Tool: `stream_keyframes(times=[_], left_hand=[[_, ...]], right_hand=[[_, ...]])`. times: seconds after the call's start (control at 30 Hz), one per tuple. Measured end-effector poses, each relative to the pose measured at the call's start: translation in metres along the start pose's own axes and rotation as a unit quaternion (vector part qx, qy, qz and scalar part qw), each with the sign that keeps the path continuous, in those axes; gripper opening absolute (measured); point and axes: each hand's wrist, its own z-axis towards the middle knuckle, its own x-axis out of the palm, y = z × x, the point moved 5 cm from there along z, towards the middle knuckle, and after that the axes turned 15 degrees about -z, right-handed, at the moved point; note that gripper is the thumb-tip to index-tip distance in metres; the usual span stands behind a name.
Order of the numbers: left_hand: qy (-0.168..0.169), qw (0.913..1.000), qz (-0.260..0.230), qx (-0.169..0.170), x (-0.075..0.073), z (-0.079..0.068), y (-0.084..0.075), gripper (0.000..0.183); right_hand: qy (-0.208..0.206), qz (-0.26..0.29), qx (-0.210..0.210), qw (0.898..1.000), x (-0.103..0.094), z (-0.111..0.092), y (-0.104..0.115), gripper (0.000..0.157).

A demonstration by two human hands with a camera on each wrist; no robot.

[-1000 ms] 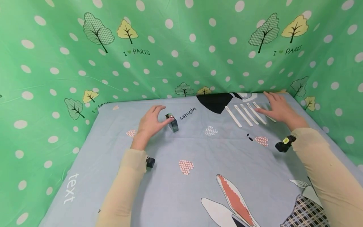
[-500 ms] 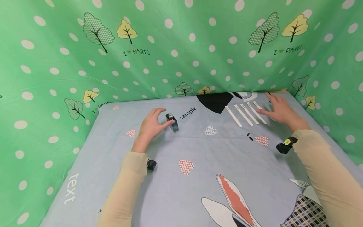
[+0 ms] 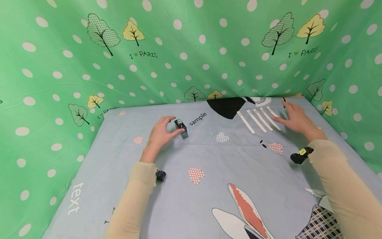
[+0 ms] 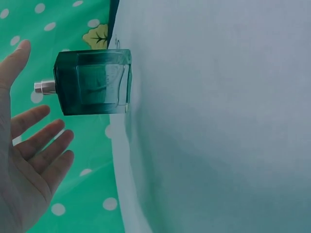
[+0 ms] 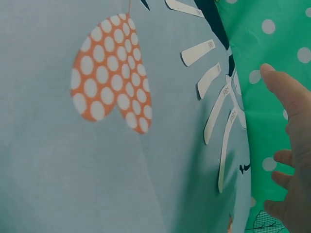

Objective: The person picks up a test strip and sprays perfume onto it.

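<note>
A green glass perfume bottle (image 3: 183, 132) with a bare metal spray nozzle stands upright on the cloth. Beside it, my left hand (image 3: 161, 134) has thumb and fingers spread apart; the left wrist view shows a gap between that hand (image 4: 34, 170) and the bottle (image 4: 92, 85). Several white paper test strips (image 3: 246, 122) lie in a slanting row at the back right. Over the row's right end hovers my right hand (image 3: 298, 121), its thumb and fingers apart and holding nothing. It partly hides the rightmost strip (image 3: 271, 112); in the right wrist view the strips (image 5: 216, 114) lie below the hand (image 5: 297, 145).
A pale blue printed cloth (image 3: 173, 205) covers the table. Close behind the bottle and strips hangs a green dotted curtain (image 3: 191, 49), which also runs down both sides. Each wrist carries a small black camera, the left one (image 3: 160, 176) and the right one (image 3: 297, 158).
My left hand has drawn slightly back toward me beside the bottle. My right hand has shifted slightly right and nearer. Bottle and strips stay where they were.
</note>
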Motion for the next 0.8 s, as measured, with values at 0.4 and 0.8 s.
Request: stream_keyframes(times=[0.4, 0.8], left_hand=[[-0.009, 0.9997, -0.022, 0.005, 0.006, 0.001, 0.005, 0.078], [-0.01, 0.9996, -0.024, 0.012, 0.011, 0.003, 0.005, 0.074]], right_hand=[[0.0, 0.037, 0.039, 0.999, 0.014, -0.006, -0.008, 0.098], [-0.028, 0.118, 0.081, 0.989, 0.019, -0.008, -0.017, 0.095]])
